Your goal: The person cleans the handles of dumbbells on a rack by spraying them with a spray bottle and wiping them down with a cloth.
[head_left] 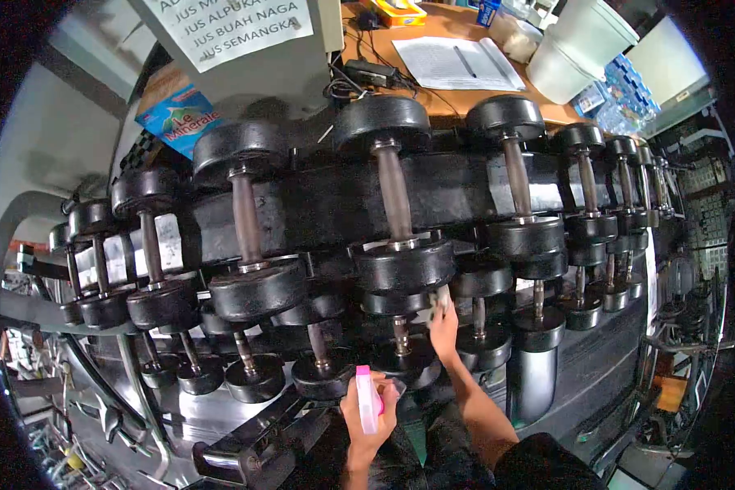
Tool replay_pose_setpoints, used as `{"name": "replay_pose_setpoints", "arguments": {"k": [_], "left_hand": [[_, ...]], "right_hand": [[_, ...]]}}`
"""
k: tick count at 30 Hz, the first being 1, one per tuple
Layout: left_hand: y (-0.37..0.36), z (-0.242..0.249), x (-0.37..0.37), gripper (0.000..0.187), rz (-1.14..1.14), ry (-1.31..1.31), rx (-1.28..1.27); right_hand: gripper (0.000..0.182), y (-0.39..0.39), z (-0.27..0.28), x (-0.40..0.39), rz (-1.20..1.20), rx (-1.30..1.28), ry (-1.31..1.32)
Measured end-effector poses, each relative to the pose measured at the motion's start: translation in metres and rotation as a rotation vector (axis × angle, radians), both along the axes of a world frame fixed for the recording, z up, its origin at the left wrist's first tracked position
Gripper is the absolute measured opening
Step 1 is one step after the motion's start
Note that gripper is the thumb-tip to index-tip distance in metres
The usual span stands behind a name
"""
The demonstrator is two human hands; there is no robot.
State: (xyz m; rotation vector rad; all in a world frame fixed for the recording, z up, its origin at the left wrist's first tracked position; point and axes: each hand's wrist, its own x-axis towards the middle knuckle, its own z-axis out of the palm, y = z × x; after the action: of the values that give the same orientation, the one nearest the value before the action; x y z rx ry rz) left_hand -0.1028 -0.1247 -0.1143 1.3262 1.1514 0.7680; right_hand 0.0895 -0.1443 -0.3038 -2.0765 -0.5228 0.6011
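My left hand (369,412) is wrapped round a white and pink spray bottle (369,400), held upright low in the middle of the view. My right hand (443,325) holds a pale cloth (438,304) against the lower front side of a large black dumbbell (404,265) on the upper rack. The fingers are closed on the cloth and partly hidden. Just below that hand is a dumbbell (402,327) of the lower row. Another large dumbbell (527,237) lies to the right on the upper row.
Two rows of black dumbbells run across the rack (318,196). Behind it, a wooden desk (367,41) bears papers (457,64), a pen, cables, white buckets (580,49) and packed water bottles (621,98). A blue box (180,118) stands back left; gym machines are at both sides.
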Motion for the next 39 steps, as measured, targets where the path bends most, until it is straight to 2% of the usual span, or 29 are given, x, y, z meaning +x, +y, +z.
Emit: {"name": "replay_pose_setpoints", "arguments": {"k": [2, 3, 5, 6, 8, 9, 11, 14, 15, 16, 19, 20, 22, 23, 25, 26, 27, 29, 30, 33, 39], "left_hand": [[0.0, 0.001, 0.001, 0.017, -0.015, -0.017, -0.005], [0.001, 0.005, 0.001, 0.017, -0.027, 0.012, 0.001], [0.003, 0.003, 0.002, 0.017, -0.034, 0.037, 0.011], [0.003, 0.001, 0.002, 0.017, -0.035, 0.039, 0.033], [0.003, -0.001, 0.0, 0.018, -0.032, 0.049, 0.056], [0.004, -0.001, 0.0, 0.017, -0.015, 0.038, 0.038], [0.004, -0.003, -0.001, 0.017, 0.002, 0.032, 0.021], [0.003, -0.007, -0.003, 0.016, 0.003, 0.051, 0.067], [0.003, -0.006, -0.004, 0.016, -0.01, 0.066, 0.065], [0.003, -0.006, -0.004, 0.016, -0.023, 0.08, 0.061], [0.005, -0.001, -0.001, 0.015, -0.009, 0.076, 0.084], [0.005, -0.002, -0.001, 0.015, -0.009, 0.076, 0.084], [0.003, -0.005, -0.002, 0.015, -0.006, 0.066, 0.079], [0.002, -0.005, -0.003, 0.015, -0.009, 0.068, 0.078], [0.002, -0.005, -0.003, 0.014, -0.048, 0.112, 0.078], [0.002, -0.004, -0.003, 0.014, -0.05, 0.112, 0.078], [0.002, -0.003, -0.002, 0.014, -0.043, 0.091, 0.06], [0.002, -0.003, 0.0, 0.014, -0.034, 0.066, 0.041], [0.002, -0.004, 0.002, 0.014, 0.017, 0.048, 0.048], [0.003, -0.005, 0.002, 0.014, 0.054, 0.048, 0.074], [0.001, -0.008, 0.001, 0.016, 0.054, 0.055, 0.091]], "right_hand": [[0.038, 0.001, 0.005, 0.008, -0.07, -0.096, 0.375], [0.038, 0.001, 0.011, 0.003, -0.073, -0.091, 0.373], [0.04, -0.003, 0.015, -0.012, -0.036, 0.01, 0.02], [0.059, -0.004, 0.01, -0.016, 0.032, 0.146, -0.158], [0.057, -0.017, 0.004, -0.019, 0.191, 0.043, -0.318], [0.057, -0.016, 0.009, -0.018, 0.195, 0.045, -0.313], [0.069, -0.013, 0.016, -0.014, 0.429, 0.024, -0.475], [0.066, -0.004, 0.022, -0.006, 0.481, -0.011, -0.569], [0.058, -0.002, 0.021, -0.004, 0.465, -0.035, -0.542], [0.058, 0.002, 0.02, 0.0, 0.467, -0.037, -0.541], [0.041, 0.027, 0.011, 0.023, 0.403, -0.021, -0.294], [0.04, 0.026, -0.007, 0.033, 0.456, -0.082, -0.408], [0.041, 0.048, 0.012, 0.061, 0.779, -0.163, -0.477], [0.041, 0.047, 0.001, 0.075, 0.777, -0.164, -0.475], [0.035, 0.041, -0.034, 0.1, 0.237, 0.37, 0.849], [0.035, 0.052, -0.039, 0.105, 0.114, 0.448, 1.032], [0.035, 0.067, -0.042, 0.107, 0.19, 0.382, 0.872], [0.035, 0.1, -0.04, 0.108, 0.473, 0.051, 0.166], [0.035, 0.111, -0.038, 0.107, 0.532, -0.041, -0.035], [0.035, 0.12, -0.033, 0.096, 0.558, -0.091, -0.158], [0.035, 0.12, -0.033, 0.089, 0.556, -0.093, -0.202]]}}
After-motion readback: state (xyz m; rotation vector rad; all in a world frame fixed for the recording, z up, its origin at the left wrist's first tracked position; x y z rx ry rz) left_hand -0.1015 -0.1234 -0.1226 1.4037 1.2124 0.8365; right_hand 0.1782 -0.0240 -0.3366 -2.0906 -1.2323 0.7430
